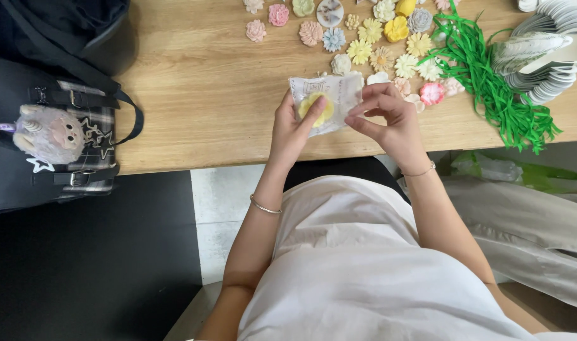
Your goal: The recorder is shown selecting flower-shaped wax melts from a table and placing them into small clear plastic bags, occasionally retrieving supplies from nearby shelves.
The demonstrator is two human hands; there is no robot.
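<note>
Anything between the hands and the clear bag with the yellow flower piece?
Nothing visible. Left hand and right hand both grip the clear bag directly; the yellow flower piece sits inside it, behind the plastic.

a single head-worn camera looks almost straight down from above the seated person, close over the lap and the near edge of the wooden table. the table runs toward 12 o'clock, the floor lies at 7 o'clock, and no second view overlaps.
</note>
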